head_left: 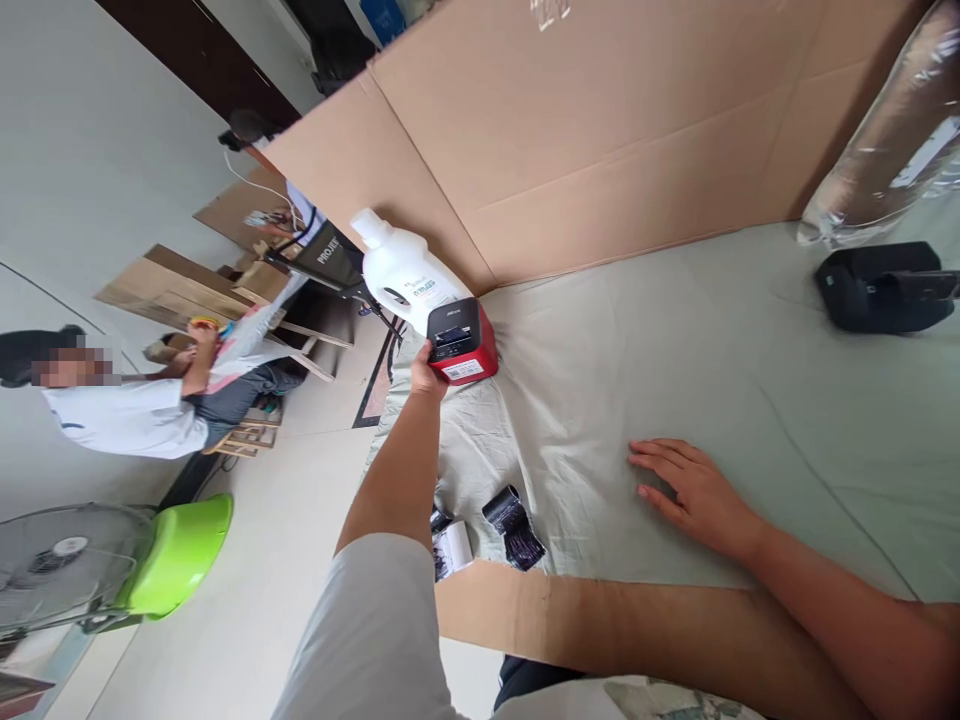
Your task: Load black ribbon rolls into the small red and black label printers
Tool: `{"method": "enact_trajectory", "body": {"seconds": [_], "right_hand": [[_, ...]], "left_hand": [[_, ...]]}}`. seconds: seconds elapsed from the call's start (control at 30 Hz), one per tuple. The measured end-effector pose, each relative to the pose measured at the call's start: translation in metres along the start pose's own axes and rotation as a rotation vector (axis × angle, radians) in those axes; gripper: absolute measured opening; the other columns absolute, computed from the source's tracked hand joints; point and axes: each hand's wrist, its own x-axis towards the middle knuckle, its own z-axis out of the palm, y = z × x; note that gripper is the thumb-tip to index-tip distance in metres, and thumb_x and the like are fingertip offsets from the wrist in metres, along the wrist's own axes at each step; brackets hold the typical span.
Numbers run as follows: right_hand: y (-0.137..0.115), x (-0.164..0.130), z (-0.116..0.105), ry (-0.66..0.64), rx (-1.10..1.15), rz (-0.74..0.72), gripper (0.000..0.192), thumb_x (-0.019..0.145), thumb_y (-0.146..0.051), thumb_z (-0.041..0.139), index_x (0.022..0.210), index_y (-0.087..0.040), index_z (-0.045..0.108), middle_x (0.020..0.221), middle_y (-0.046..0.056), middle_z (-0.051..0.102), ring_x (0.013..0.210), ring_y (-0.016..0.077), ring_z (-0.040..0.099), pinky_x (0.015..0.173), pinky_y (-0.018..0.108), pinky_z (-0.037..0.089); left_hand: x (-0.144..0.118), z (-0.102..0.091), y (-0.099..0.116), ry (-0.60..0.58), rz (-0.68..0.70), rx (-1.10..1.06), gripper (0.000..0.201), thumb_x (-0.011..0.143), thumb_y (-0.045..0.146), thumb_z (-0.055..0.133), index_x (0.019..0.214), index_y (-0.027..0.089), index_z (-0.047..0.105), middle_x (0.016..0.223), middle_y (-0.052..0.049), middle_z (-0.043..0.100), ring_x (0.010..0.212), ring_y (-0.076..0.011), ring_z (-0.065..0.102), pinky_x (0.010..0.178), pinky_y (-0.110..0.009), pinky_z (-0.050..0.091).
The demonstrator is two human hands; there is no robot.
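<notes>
Our left hand grips the red label printer at the bench's far-left edge w/ fingers clamped on it, beside a white bottle, while our right hand rests flat, fingers apart, steadying us.

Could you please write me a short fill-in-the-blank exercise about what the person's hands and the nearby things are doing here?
1. The left hand grips a label printer whose body is ____ with a black top.
2. The right hand lies ____ on the pale cloth, holding nothing.
3. Just behind the printer stands a ____ plastic bottle.
4. Behind the cloth rises a wall of ____.

Missing words: red; flat; white; cardboard
</notes>
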Motion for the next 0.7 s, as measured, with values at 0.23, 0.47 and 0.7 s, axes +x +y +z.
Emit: {"method": "enact_trajectory", "body": {"seconds": [0.23,0.47,0.7], "right_hand": [[0.002,-0.001,0.001,-0.015,-0.009,-0.009,0.034,0.097,-0.038,0.051,0.120,-0.021,0.068,0.134,0.008,0.067,0.125,0.0279,0.061,0.102,0.053,0.054],[0.002,0.002,0.005,-0.030,-0.041,0.020,0.034,0.097,-0.041,0.050,0.120,-0.022,0.068,0.136,0.007,0.065,0.128,0.0279,0.058,0.106,0.052,0.050],[-0.002,-0.024,0.016,-0.043,-0.250,0.047,0.056,0.096,-0.050,0.048,0.144,-0.022,0.052,0.157,0.011,0.044,0.146,0.0328,0.039,0.114,0.054,0.039]], "left_hand": [[0.013,-0.023,0.008,0.371,0.308,0.565,0.028,0.098,0.038,0.044,0.090,0.017,0.059,0.093,-0.008,0.067,0.107,-0.0250,0.063,0.101,-0.041,0.046],[-0.084,-0.002,-0.043,0.243,0.529,0.649,0.019,0.097,0.035,0.046,0.102,0.019,0.056,0.117,-0.009,0.058,0.124,-0.0231,0.049,0.112,-0.039,0.034],[-0.263,-0.012,-0.158,-0.455,0.396,0.705,0.030,0.097,0.044,0.047,0.116,0.022,0.057,0.127,-0.011,0.057,0.126,-0.0249,0.052,0.112,-0.046,0.038]]}}
